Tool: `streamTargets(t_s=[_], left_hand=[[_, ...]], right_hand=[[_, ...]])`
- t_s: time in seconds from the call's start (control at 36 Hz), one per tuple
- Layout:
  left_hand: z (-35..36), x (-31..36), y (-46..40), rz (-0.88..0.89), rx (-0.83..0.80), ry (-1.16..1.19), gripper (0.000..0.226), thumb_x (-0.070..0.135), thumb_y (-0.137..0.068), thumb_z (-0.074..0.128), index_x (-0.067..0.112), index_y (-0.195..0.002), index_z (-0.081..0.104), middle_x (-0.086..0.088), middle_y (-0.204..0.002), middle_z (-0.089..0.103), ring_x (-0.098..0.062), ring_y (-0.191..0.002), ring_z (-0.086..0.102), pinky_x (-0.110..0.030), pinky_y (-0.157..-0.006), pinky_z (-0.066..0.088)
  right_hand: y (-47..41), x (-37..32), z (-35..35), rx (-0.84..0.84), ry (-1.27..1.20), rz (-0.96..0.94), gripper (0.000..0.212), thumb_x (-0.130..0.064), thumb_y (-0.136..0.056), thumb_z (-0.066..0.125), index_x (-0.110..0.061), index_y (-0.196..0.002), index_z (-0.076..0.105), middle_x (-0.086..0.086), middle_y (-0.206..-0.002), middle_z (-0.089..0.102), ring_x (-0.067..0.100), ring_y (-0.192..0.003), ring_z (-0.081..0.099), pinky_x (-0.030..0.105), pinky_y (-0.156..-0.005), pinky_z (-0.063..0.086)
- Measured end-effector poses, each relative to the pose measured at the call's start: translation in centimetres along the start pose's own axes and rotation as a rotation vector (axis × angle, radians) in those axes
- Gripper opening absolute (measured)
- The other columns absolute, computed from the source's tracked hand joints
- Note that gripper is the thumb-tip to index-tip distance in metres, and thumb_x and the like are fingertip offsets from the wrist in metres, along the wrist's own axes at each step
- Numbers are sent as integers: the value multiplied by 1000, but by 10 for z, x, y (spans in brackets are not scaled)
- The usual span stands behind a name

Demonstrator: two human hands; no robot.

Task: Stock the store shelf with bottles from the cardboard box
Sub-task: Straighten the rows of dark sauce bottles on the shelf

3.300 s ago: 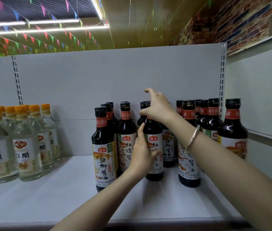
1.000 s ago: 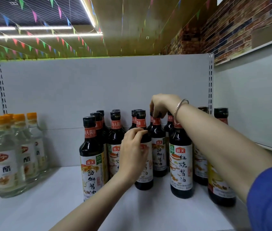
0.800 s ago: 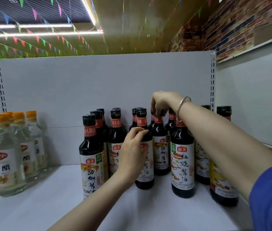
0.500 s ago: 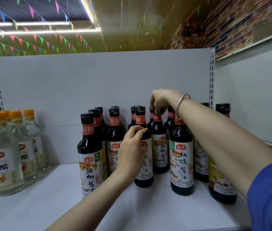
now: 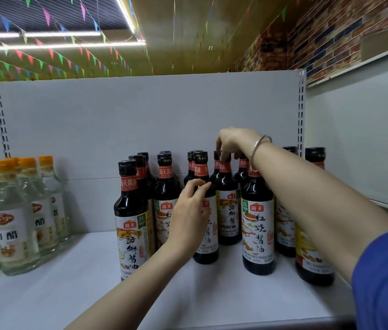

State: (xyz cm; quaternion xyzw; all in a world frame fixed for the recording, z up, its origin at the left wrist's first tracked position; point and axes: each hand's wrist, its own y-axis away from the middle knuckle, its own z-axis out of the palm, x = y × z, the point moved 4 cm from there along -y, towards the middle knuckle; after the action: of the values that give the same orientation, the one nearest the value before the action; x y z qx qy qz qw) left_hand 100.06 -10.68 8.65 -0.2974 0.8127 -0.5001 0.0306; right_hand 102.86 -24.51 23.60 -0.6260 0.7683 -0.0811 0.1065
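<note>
Several dark soy sauce bottles with black caps and red neck bands stand in rows on the white shelf point(image 5: 69, 289). My left hand point(image 5: 189, 215) grips the body of a front-row bottle point(image 5: 206, 234) at its shoulder. My right hand point(image 5: 232, 142) reaches over the rows and pinches the cap of a bottle point(image 5: 227, 210) one row further back. Both bottles stand upright on the shelf. The cardboard box is out of view.
Clear vinegar bottles point(image 5: 12, 217) with orange caps stand at the shelf's left. A grey back panel point(image 5: 140, 120) closes the rear, and a side panel point(image 5: 359, 144) lies at the right. Bare shelf surface lies between the two bottle groups and along the front edge.
Over three seconds my right hand dropped from open above the bottles to pinching a back bottle's cap. My left hand moved from touching the label to gripping the bottle's shoulder. Little changed in the last second.
</note>
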Motion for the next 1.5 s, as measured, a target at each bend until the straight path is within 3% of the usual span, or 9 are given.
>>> streamTargets(t_s=[0.11, 0.28, 0.42, 0.56, 0.67, 0.78, 0.94, 1.11, 1.5], left_hand=[[0, 1, 0, -10, -1, -27, 59, 4, -82, 67, 15, -137, 49, 1, -136, 44, -13, -129, 38, -16, -104, 31], [9, 24, 8, 31, -19, 61, 55, 12, -84, 68, 15, -135, 50, 2, -128, 46, -9, -121, 38, -15, -101, 33], [34, 42, 18, -7, -160, 272, 66, 19, -82, 71, 19, -140, 39, 5, -130, 45, -4, -121, 41, -20, -104, 37], [54, 49, 21, -147, -240, 431, 79, 23, -76, 78, 20, -141, 33, 5, -133, 46, -3, -121, 43, -20, -104, 38], [63, 51, 23, -249, -295, 569, 79, 21, -74, 80, 22, -138, 34, 9, -123, 56, -5, -115, 54, -28, -99, 48], [67, 54, 24, -314, -319, 636, 71, 17, -76, 79, 24, -132, 36, 9, -114, 60, -3, -105, 59, -17, -87, 50], [71, 52, 28, -339, -220, 654, 51, 14, -74, 80, 18, -113, 46, 8, -103, 64, -1, -93, 63, -14, -73, 53], [75, 46, 28, -351, -140, 571, 48, 5, -70, 75, 19, -105, 45, 8, -100, 63, -3, -91, 61, -25, -78, 54], [59, 26, 33, -277, -74, 489, 50, 0, -82, 64, 27, -119, 44, 4, -112, 60, -12, -102, 61, -36, -86, 55]], right_hand=[[10, -1, -9, 173, -63, -67, 58, -19, -83, 72, -13, -135, 50, 10, -134, 52, 26, -116, 55, 35, -93, 49], [44, 2, 1, 362, -185, -155, 25, -19, -85, 67, -18, -110, 65, 1, -114, 63, 19, -99, 61, 38, -89, 52], [81, 7, 16, 563, -156, -181, 23, -24, -88, 60, -26, -111, 65, -4, -126, 59, 19, -123, 46, 40, -104, 26], [106, 19, 33, 637, -223, -113, 52, -20, -86, 62, -31, -135, 47, 2, -150, 31, 21, -138, 22, 43, -107, 20], [117, 40, 46, 754, -410, -4, 84, -23, -80, 71, -33, -147, 21, 7, -147, 29, 24, -135, 28, 41, -105, 30], [123, 53, 64, 605, -600, 30, 97, -27, -75, 78, -27, -148, 14, 11, -141, 35, 25, -128, 39, 33, -95, 39], [129, 57, 92, 413, -460, 145, 111, -40, -69, 82, -25, -147, 4, 17, -137, 36, 33, -119, 48, 39, -89, 45], [125, 54, 118, 375, -503, 123, 102, -35, -69, 81, -22, -142, 10, 17, -119, 53, 30, -100, 60, 40, -81, 53], [105, 50, 122, 294, -755, 16, 104, -13, -65, 85, -22, -146, 21, 6, -122, 61, 16, -103, 59, 26, -81, 47]])
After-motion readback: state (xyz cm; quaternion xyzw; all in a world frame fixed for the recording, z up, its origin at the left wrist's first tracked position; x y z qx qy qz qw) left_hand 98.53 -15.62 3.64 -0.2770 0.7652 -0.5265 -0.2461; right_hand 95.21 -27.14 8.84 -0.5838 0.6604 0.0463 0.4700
